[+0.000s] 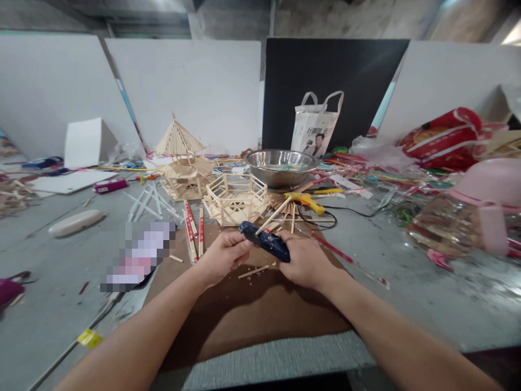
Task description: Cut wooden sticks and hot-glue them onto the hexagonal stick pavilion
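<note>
My right hand (306, 259) grips a dark blue cutter tool (266, 240) over a brown cardboard mat (248, 309). A thin wooden stick (273, 215) sits in the tool's jaws and points up to the right. My left hand (224, 257) is pinched at the tool's tip and the near end of the stick. Short stick offcuts (253, 271) lie on the mat below the hands.
A hexagonal stick fence model (235, 200) and a stick pavilion (182, 163) stand just behind. A steel bowl (281, 166), a yellow glue gun (306, 201), wrapped chopsticks (192, 225), a pink-lidded water bottle (472, 214), and snack bags (443, 138) crowd the grey table (427, 304).
</note>
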A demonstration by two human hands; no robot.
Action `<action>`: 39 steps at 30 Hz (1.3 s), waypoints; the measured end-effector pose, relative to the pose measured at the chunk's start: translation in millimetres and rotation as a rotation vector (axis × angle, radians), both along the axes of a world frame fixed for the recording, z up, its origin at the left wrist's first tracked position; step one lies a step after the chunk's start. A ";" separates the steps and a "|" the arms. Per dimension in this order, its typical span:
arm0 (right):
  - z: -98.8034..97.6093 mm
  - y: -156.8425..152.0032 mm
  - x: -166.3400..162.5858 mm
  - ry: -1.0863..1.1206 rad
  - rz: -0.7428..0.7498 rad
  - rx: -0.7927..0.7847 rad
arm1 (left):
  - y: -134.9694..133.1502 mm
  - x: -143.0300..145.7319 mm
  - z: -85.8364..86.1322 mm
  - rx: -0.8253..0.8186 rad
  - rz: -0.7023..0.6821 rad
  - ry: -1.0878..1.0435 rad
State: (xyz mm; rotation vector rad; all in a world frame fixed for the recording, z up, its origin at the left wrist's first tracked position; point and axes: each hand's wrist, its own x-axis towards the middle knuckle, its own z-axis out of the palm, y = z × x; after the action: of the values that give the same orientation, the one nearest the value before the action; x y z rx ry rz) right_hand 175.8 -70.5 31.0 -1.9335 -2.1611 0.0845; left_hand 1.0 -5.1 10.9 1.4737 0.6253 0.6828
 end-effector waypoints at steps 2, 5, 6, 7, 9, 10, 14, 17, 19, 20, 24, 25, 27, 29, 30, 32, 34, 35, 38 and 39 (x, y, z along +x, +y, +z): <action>-2.2 0.4 0.0 -0.003 -0.015 -0.002 | -0.9 1.2 0.8 0.017 0.012 0.003; -5.9 1.7 -0.1 -0.009 -0.048 0.004 | -3.0 5.8 0.6 0.156 0.019 0.102; -6.7 2.3 -0.3 -0.010 -0.051 0.005 | -3.0 7.3 -0.1 0.217 0.020 0.154; -7.3 3.3 -0.3 -0.012 -0.052 0.003 | -2.2 8.5 -1.1 0.283 0.028 0.211; -8.4 6.3 0.1 -0.030 -0.078 -0.023 | 1.5 9.0 -3.8 0.427 0.095 0.322; -9.2 8.4 0.8 -0.047 -0.110 -0.041 | 4.2 8.1 -5.2 0.507 0.151 0.386; -15.0 19.4 7.2 -0.137 -0.246 -0.077 | 14.8 -0.7 -9.5 0.739 0.326 0.773; -18.4 24.8 13.1 -0.161 -0.282 -0.052 | 18.8 -7.3 -10.3 0.804 0.345 1.008; -17.4 25.7 17.1 -0.149 -0.299 -0.043 | 20.3 -10.6 -9.4 0.870 0.337 1.037; -15.9 25.5 19.4 -0.138 -0.305 -0.041 | 21.0 -12.0 -8.3 0.915 0.343 1.028; -7.0 25.2 33.4 -0.082 -0.351 -0.029 | 18.5 -15.2 2.9 1.075 0.393 0.979; -5.2 25.8 38.1 -0.071 -0.375 -0.025 | 15.6 -15.1 7.1 1.094 0.383 0.966; -3.4 27.9 47.9 -0.058 -0.433 -0.024 | 6.9 -14.1 15.2 1.082 0.249 0.928; -4.1 30.9 57.4 -0.057 -0.489 -0.023 | -2.8 -12.7 20.4 1.090 -0.028 0.903; -5.3 32.5 61.8 -0.057 -0.513 -0.023 | -6.8 -12.2 21.3 1.083 -0.131 0.912; -8.9 35.2 69.1 -0.055 -0.544 -0.017 | -11.7 -11.7 20.0 1.046 -0.217 0.970; -12.8 36.9 74.5 -0.056 -0.562 -0.020 | -12.6 -11.5 16.6 1.006 -0.254 1.024; -14.5 37.4 76.4 -0.059 -0.569 -0.026 | -12.2 -11.2 14.9 0.993 -0.270 1.038; -17.3 37.8 79.7 -0.069 -0.603 -0.055 | -10.8 -9.5 12.8 0.976 -0.321 1.043; -17.6 37.9 80.2 -0.070 -0.615 -0.063 | -10.4 -9.2 13.3 0.973 -0.327 1.048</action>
State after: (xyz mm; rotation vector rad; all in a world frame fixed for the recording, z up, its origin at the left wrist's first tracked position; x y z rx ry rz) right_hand 256.0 -32.7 13.5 -2.5724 -1.5197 -0.0263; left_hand -8.1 -15.5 24.2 2.8048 0.8323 -0.1800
